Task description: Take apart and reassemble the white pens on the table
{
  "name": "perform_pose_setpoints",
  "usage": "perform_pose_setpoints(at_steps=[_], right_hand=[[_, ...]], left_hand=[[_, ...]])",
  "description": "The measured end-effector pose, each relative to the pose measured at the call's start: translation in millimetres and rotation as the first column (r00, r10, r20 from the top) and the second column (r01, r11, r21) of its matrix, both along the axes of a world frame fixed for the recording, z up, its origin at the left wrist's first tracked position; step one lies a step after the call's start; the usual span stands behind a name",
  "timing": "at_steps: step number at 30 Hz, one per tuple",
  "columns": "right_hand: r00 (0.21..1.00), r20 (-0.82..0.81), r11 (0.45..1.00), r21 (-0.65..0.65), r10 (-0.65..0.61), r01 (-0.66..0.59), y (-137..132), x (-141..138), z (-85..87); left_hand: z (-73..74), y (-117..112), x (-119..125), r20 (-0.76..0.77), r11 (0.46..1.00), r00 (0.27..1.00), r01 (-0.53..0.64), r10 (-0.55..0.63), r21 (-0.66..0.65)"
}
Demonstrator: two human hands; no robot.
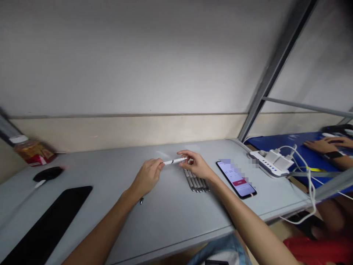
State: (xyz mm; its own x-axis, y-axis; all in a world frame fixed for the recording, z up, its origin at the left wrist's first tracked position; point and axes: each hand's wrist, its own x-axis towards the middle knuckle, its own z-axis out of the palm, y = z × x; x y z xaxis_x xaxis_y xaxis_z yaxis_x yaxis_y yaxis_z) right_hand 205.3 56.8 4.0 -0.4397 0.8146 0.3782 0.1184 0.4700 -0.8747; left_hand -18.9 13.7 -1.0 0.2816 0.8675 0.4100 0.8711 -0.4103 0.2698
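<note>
A slim white pen [174, 161] with a dark band near its middle is held level above the grey desk, between my two hands. My left hand [147, 176] is closed around the pen's left end. At the other end, the curled fingers of my right hand [195, 163] pinch the pen's tip. Several grey pens [196, 182] lie side by side below my right hand, their upper ends partly hidden by it. Beside my left wrist a small dark, shiny piece [141, 201] shows on the desk; my arm may hide part of it.
Right of the grey pens lies a lit phone [236, 178], and beyond it a white power strip [268, 163] with plugs and cables. On the left are a black mat [52, 224], a black mouse-shaped object [48, 173] and a bottle [33, 150]. Another person's hands [321, 145] rest on a blue desk.
</note>
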Motion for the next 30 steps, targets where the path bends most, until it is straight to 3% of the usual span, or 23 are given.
perform_pose_setpoints(at_steps=[4,8,13,17,21,25,30], right_hand=[[0.99,0.129,0.993,-0.109,0.048,-0.034,2.6,2.1,-3.2],[0.999,0.033,1.0,0.014,0.002,-0.002,3.4,3.1,-3.0],[0.991,0.122,0.99,-0.136,0.057,-0.04,6.7,4.3,-6.9],[0.996,0.083,1.0,-0.006,0.017,-0.016,6.8,4.4,-7.1],[0.99,0.137,0.999,-0.051,0.023,-0.016,5.0,4.4,-4.8],[0.991,0.132,0.999,0.047,0.014,-0.02,5.0,4.1,-6.2],[0.968,0.25,0.999,0.04,0.019,-0.03,3.4,4.1,-6.4]], left_hand=[[2.3,-2.1,0.9,-0.028,1.0,0.999,0.018,-0.018,-0.018],[1.5,-4.4,2.5,-0.052,1.0,0.999,0.014,-0.015,-0.015],[-1.6,-3.0,1.1,-0.035,0.999,0.999,0.041,-0.041,-0.016],[-3.0,-1.6,0.1,-0.014,0.999,0.999,0.029,-0.03,-0.031],[-3.5,-1.4,0.5,-0.02,0.998,0.999,0.045,-0.046,-0.036],[-5.6,-0.8,0.9,-0.075,0.997,0.996,0.048,-0.053,-0.061],[-9.5,0.8,-0.5,-0.114,0.999,0.992,0.047,-0.046,0.003]])
